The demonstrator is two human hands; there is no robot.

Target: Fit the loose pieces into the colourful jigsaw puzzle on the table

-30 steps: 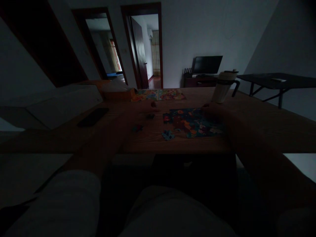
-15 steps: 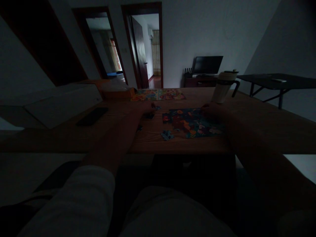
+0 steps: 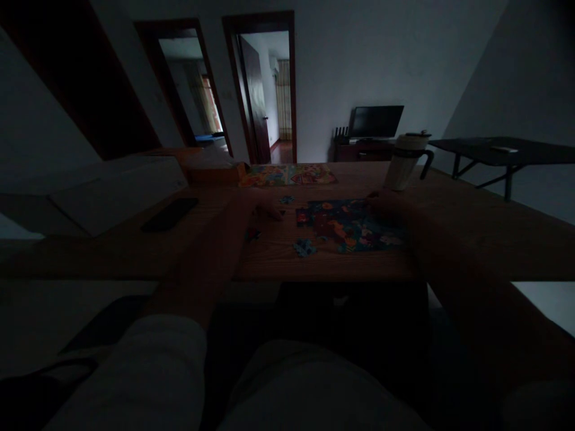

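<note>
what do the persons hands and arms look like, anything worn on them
Both the left hand and the right hand are bare, with no gloves. The left forearm comes out of a pale long sleeve. The right sleeve barely shows in the dark but also looks pale. It's too dim to make out any rings or a watch.

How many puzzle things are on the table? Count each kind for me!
part-built jigsaw puzzle: 1
colourful picture sheet: 1
loose pieces or small clumps: 4 (it's dim, so this is my best count)
Total: 6
</note>
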